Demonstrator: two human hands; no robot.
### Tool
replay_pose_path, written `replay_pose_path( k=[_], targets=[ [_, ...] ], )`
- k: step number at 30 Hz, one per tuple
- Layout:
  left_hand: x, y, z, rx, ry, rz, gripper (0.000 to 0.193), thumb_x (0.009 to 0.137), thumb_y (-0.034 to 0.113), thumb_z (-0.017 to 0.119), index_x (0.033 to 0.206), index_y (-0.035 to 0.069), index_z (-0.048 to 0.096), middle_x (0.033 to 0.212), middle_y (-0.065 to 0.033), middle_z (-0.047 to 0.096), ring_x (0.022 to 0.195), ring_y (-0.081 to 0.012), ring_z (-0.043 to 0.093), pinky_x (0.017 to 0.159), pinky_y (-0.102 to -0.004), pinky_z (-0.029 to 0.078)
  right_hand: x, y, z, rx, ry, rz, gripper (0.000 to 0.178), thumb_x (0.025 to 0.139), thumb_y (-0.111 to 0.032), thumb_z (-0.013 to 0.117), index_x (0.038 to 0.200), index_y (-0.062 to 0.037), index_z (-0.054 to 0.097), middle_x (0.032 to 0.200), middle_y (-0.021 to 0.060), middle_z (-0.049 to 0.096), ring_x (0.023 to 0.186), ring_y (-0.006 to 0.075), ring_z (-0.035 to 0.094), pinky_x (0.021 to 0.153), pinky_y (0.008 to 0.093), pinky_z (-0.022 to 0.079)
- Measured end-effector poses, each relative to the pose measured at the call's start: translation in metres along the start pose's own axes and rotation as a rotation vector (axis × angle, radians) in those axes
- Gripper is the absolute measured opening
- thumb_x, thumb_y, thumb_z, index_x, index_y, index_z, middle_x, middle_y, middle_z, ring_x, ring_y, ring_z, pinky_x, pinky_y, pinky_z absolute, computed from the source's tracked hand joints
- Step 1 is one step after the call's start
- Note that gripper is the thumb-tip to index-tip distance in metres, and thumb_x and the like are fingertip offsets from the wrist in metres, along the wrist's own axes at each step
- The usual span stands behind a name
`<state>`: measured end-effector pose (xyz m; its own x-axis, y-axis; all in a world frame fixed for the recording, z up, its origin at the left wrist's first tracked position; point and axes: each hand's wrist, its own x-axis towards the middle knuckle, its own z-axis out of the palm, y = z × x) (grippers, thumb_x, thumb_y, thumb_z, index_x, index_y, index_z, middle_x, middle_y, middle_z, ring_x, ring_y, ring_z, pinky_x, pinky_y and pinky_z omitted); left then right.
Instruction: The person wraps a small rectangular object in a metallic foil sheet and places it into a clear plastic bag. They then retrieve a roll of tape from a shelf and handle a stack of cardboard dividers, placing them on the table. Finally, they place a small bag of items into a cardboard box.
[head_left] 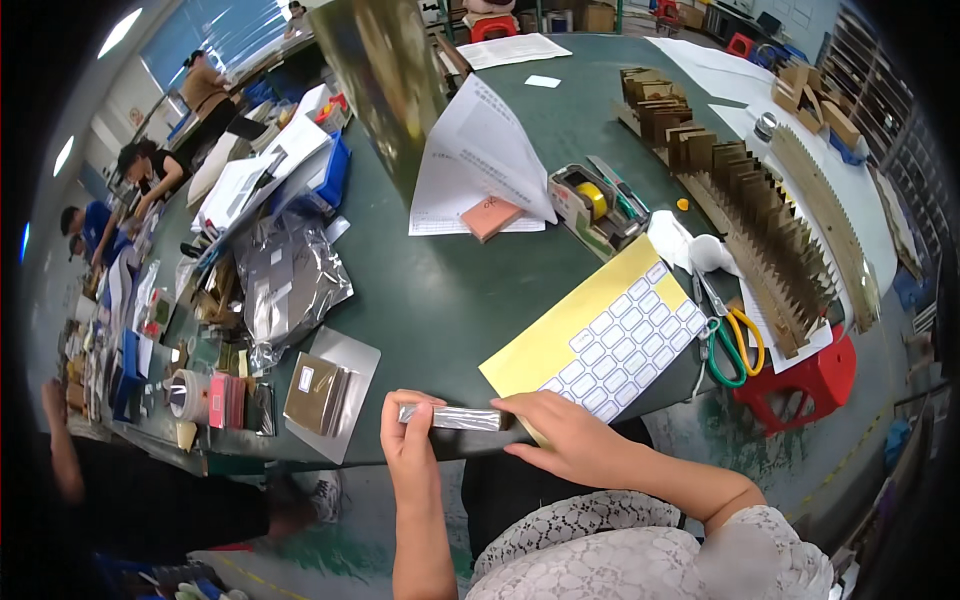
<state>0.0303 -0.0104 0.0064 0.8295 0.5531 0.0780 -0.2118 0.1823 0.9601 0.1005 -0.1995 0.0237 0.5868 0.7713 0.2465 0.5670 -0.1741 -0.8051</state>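
Note:
At the table's front edge I hold a small silvery block, layered along its side like a stack of thin plates. My left hand is closed round its left end, with thumb and fingers pressed on it. The fingers of my right hand pinch the block's right end. Just beyond my right hand lies a yellow sheet bearing rows of white blue-edged labels. Left of my hands, a stack of brown plates with a small white label rests on a grey sheet.
Scissors with green and yellow handles lie right of the labels. Slotted racks of brown plates run along the right. An orange block weighs down papers. A red stool stands at right; people work at left.

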Motion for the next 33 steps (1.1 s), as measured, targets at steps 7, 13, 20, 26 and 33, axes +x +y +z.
replay_pose_path(
  k=[7, 13, 20, 26, 33],
  targets=[
    [0.001, 0.000, 0.000, 0.304, -0.112, 0.081, 0.021, 0.089, 0.012, 0.058, 0.105, 0.000, 0.055, 0.102, -0.0092, 0.058, 0.099, -0.0163, 0.055, 0.087, -0.0277, 0.043, -0.001, 0.002, -0.004, -0.080, 0.048, -0.004, 0.061, 0.075, -0.016, 0.072, 0.127, -0.0018, 0.044, 0.118, 0.0175, 0.054, 0.107, 0.0331, 0.051, 0.091, 0.0392, 0.041],
    [0.034, 0.055, -0.097, 1.030, 0.445, 0.505, 0.015, 0.089, 0.007, 0.051, 0.095, 0.000, 0.061, 0.090, -0.0149, 0.061, 0.091, -0.0272, 0.058, 0.078, -0.0356, 0.045, -0.003, 0.007, 0.025, -0.090, 0.159, 0.027, 0.029, 0.077, -0.007, 0.068, 0.104, -0.0024, 0.058, 0.091, 0.0137, 0.061, 0.084, 0.0319, 0.057, 0.075, 0.0382, 0.043],
    [0.056, 0.058, -0.218, 1.736, 0.598, 0.395, 0.015, 0.082, 0.004, 0.053, 0.090, 0.004, 0.065, 0.089, -0.0141, 0.061, 0.087, -0.0310, 0.057, 0.077, -0.0417, 0.046, -0.001, 0.015, 0.024, -0.074, 0.136, -0.026, 0.026, 0.077, -0.005, 0.067, 0.101, -0.0027, 0.058, 0.090, 0.0131, 0.061, 0.082, 0.0317, 0.056, 0.074, 0.0382, 0.042],
    [0.090, 0.050, -0.230, 1.917, 0.533, -0.071, 0.025, 0.083, 0.015, 0.049, 0.098, 0.007, 0.067, 0.092, -0.0166, 0.066, 0.086, -0.0345, 0.063, 0.077, -0.0446, 0.049, -0.002, 0.019, 0.022, -0.062, 0.134, -0.034, 0.027, 0.076, -0.005, 0.067, 0.101, -0.0029, 0.058, 0.091, 0.0124, 0.061, 0.083, 0.0311, 0.056, 0.074, 0.0379, 0.042],
    [0.123, 0.044, -0.223, 1.880, 0.437, -0.116, 0.021, 0.082, 0.013, 0.047, 0.088, 0.003, 0.065, 0.088, -0.0207, 0.066, 0.086, -0.0371, 0.064, 0.073, -0.0474, 0.050, -0.001, 0.021, 0.022, -0.081, 0.133, -0.084, 0.033, 0.075, -0.005, 0.069, 0.106, -0.0035, 0.058, 0.094, 0.0104, 0.062, 0.084, 0.0297, 0.055, 0.076, 0.0370, 0.042]
  ],
)
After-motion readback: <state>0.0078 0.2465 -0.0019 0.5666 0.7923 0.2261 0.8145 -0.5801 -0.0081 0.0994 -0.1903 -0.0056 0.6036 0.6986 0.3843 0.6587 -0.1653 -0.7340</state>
